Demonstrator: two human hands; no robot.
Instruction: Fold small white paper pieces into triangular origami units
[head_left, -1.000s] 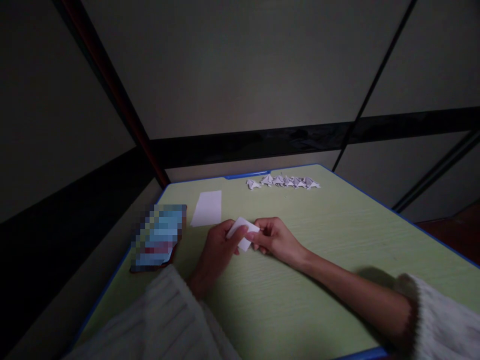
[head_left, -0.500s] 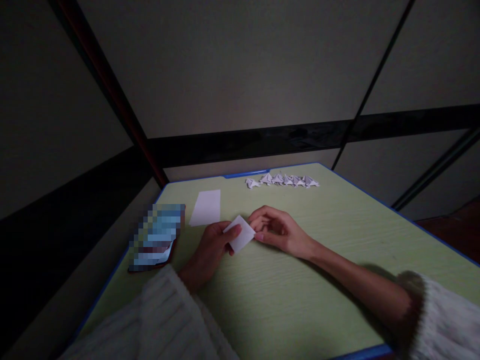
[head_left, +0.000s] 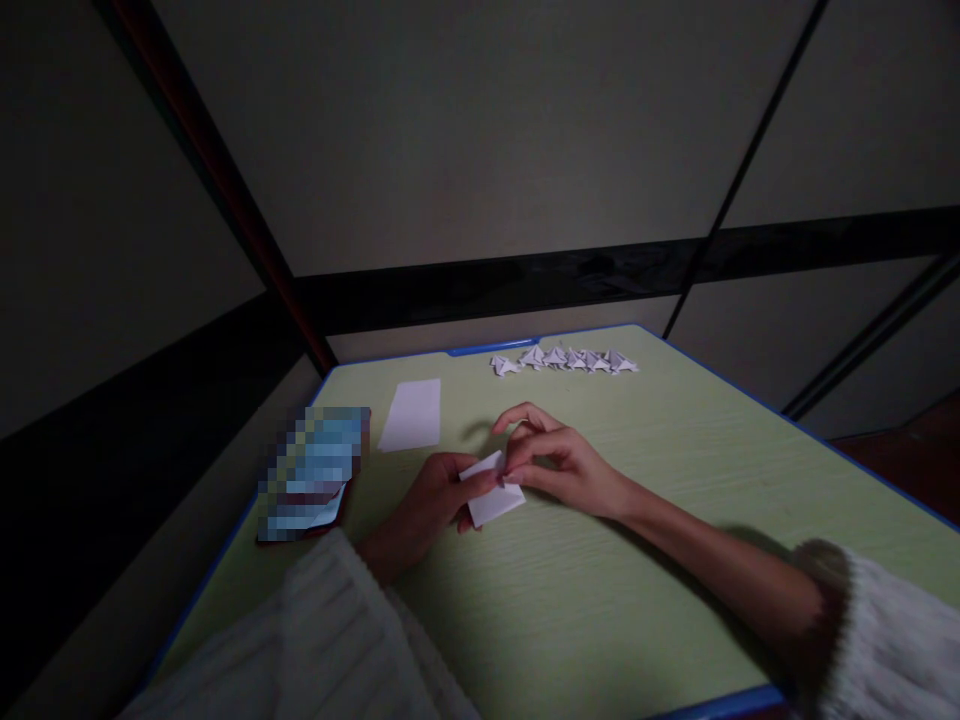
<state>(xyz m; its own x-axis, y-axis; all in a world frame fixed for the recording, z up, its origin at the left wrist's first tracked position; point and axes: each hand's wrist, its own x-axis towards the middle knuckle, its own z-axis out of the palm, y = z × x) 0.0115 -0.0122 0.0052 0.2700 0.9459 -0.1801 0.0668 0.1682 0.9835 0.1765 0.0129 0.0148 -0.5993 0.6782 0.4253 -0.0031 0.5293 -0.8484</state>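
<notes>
A small folded white paper is held over the middle of the table. My left hand grips it from the left, thumb on top and fingers underneath. At the paper's right upper side, my right hand pinches with thumb and index finger close to the left thumb tip, and its other fingers are curled or raised. The exact fold between the fingertips is partly hidden.
The light green table has a blue edge. A white sheet lies beyond my left hand, and a phone-like device with a blurred screen is at the left. Several folded paper figures stand in a row near the far edge.
The folded paper has turned and shifted slightly right and toward me. My left thumb has slid further across it, and my right fingers have closed in over its upper corner.
</notes>
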